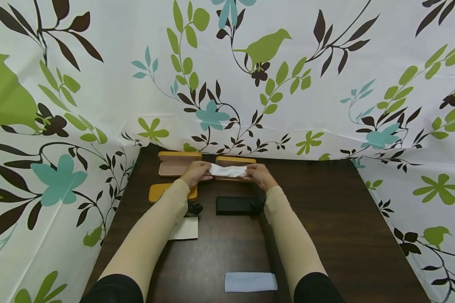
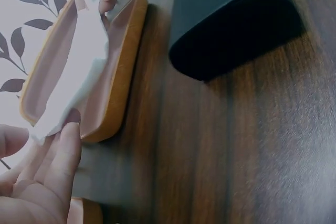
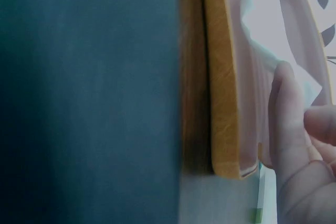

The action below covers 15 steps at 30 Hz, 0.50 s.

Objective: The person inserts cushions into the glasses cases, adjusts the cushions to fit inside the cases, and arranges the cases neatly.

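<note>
A folded white cloth (image 1: 228,171) is stretched lengthwise between the two hands, low over an open yellow glasses case (image 1: 236,160) with a pale pink lining. My left hand (image 1: 198,173) pinches the cloth's left end; in the left wrist view, its fingers (image 2: 65,148) lie under that end. At the opposite end, my right hand (image 1: 261,176) pinches a corner between thumb and forefinger (image 3: 287,100). The cloth hides part of the case's inside. Nearer the body lies a black case (image 1: 233,206), whose end looks open in the left wrist view.
To the left stands a second open yellow case (image 1: 178,164), with a shut yellow case (image 1: 158,192) in front of it. The left forearm partly covers a cream sheet (image 1: 187,229). A light blue cloth (image 1: 250,282) lies near the front. Patterned curtain (image 1: 227,139) borders the dark table.
</note>
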{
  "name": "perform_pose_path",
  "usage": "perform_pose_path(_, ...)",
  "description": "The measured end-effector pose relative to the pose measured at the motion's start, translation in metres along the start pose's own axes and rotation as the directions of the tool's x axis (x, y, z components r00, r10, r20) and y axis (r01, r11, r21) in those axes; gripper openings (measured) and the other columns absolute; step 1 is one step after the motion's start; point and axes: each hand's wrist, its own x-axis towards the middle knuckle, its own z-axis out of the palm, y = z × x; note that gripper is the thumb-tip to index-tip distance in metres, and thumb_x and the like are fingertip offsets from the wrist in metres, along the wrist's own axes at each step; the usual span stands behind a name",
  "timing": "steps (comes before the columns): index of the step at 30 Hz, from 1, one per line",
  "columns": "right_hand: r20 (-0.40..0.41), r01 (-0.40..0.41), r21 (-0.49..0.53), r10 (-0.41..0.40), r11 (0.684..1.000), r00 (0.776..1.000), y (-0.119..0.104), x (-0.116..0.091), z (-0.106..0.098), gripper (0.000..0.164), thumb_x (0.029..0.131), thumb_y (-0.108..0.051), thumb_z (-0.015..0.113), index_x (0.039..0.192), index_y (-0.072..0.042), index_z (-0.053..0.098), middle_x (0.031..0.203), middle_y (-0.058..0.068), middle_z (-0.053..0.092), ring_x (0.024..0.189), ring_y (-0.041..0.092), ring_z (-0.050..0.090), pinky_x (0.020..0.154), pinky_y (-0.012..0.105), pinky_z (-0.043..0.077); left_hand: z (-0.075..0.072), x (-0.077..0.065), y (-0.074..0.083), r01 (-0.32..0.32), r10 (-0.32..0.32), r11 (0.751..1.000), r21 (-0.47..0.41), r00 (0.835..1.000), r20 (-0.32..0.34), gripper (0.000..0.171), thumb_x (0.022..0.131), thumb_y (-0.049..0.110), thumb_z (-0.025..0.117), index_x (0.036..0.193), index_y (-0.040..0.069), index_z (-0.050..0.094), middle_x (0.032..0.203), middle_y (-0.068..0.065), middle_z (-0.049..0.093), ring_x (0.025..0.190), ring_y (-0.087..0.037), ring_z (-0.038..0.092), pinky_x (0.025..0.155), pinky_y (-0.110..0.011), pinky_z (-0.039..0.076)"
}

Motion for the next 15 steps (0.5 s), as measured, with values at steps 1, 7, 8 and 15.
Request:
perform_pose_path(1,-0.015,-0.001,-0.037,0.001,0.999,1.0,0.0008,0.0002,0.0002,0.042,0.098,0.0,0.051,0.139,0.007,0.045,0.13,0.026,0.049,0.077,0.016,0.065,0.071,0.024,0.058,0.0001,0.0002,-0.0014,0.0,0.0,1.0,0.002,1.0,0.0,0.04,0.102,0.015,0.047,0.137,-0.005,0.048,0.131,-0.02,0.049,0.099,-0.025,0.062,0.095,-0.038,0.052)
perform_pose_path(7,-0.101,0.001,-0.188,-0.02,0.982,0.995,0.0022,0.0026,0.0004,0.038,0.097,0.0,0.051,0.134,0.008,0.05,0.125,0.026,0.052,0.084,0.022,0.063,0.068,0.025,0.058,-0.0007,0.0009,-0.0049,-0.017,0.017,1.0,-0.002,0.999,0.029,0.04,0.103,0.012,0.045,0.139,-0.005,0.046,0.137,-0.022,0.051,0.12,-0.031,0.057,0.097,-0.037,0.05)
perform_pose_path(8,-0.109,0.006,-0.202,-0.028,0.979,0.994,0.0024,0.0029,0.0003,0.037,0.097,0.001,0.05,0.133,0.008,0.051,0.125,0.025,0.052,0.086,0.023,0.063,0.068,0.025,0.058,-0.001,0.0011,-0.0051,-0.02,0.02,1.0,0.003,0.999,0.03,0.04,0.103,0.012,0.045,0.139,-0.005,0.046,0.138,-0.022,0.051,0.121,-0.031,0.057,0.097,-0.037,0.05)
perform_pose_path(15,-0.163,0.068,-0.318,-0.125,0.946,0.979,0.0035,-0.0014,-0.0047,0.029,0.097,0.001,0.052,0.124,0.008,0.06,0.118,0.026,0.059,0.088,0.03,0.066,0.069,0.03,0.059,-0.0023,0.002,-0.0048,-0.072,0.083,0.983,0.169,0.995,-0.059,0.037,0.103,0.02,0.047,0.134,0.002,0.053,0.131,-0.015,0.058,0.112,-0.025,0.062,0.092,-0.039,0.053)
